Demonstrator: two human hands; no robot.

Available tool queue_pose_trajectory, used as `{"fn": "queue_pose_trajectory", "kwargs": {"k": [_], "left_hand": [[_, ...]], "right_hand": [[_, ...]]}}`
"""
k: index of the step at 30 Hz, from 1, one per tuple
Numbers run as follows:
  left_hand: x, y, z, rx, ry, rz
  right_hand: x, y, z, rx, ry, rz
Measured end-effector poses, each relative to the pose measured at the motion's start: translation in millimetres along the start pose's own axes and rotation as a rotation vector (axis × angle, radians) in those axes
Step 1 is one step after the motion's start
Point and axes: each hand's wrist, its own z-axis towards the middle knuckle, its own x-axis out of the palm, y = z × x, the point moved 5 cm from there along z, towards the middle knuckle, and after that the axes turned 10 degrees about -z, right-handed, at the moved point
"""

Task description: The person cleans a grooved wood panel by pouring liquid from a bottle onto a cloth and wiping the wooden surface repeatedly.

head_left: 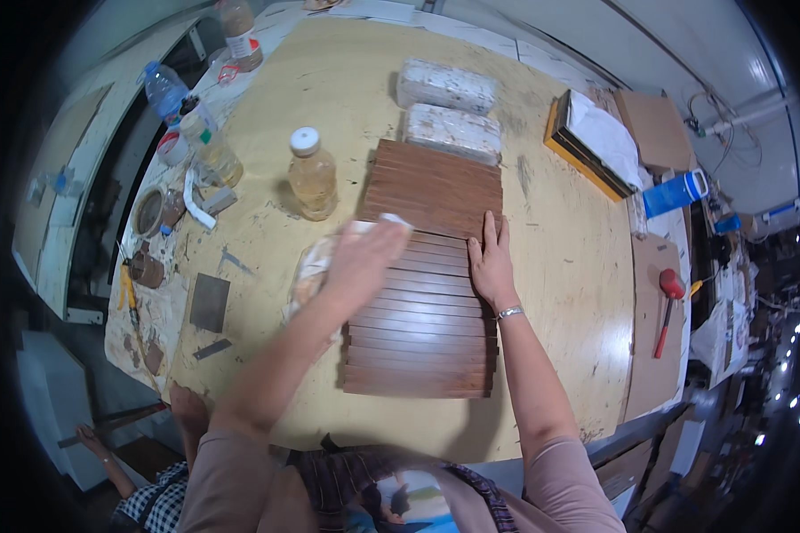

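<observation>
A dark brown slatted wooden panel (422,302) lies on the table in front of me, its near slats shiny. A more matte brown slatted section (436,186) adjoins its far end. My left hand (364,262), smeared by motion, presses a white cloth (396,222) at the panel's left edge; its fingers are partly hidden. Beneath and beside that hand is a stained, crumpled cloth (311,271). My right hand (492,266) rests on the right edge where the two sections meet, fingers stretched out, holding nothing. A white-capped bottle of yellowish liquid (313,182) stands left of the panel.
Two whitish speckled blocks (453,131) sit beyond the panel. Several bottles (164,93) and small tools line the left side. On the right are a box with white sheets (596,142), a blue bottle (674,194) and a red mallet (671,286). Another person's arm (107,457) shows lower left.
</observation>
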Motion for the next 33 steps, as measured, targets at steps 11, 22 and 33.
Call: {"fn": "queue_pose_trajectory", "kwargs": {"k": [11, 22, 33], "left_hand": [[15, -38, 29, -0.056, -0.001, -0.100], [-7, 22, 9, -0.292, -0.297, -0.377], [-7, -11, 32, -0.103, -0.550, -0.464]], "right_hand": [[2, -16, 4, -0.005, -0.074, -0.050], [-4, 8, -6, -0.136, -0.089, -0.141], [-7, -9, 2, 0.049, -0.022, 0.042]]}}
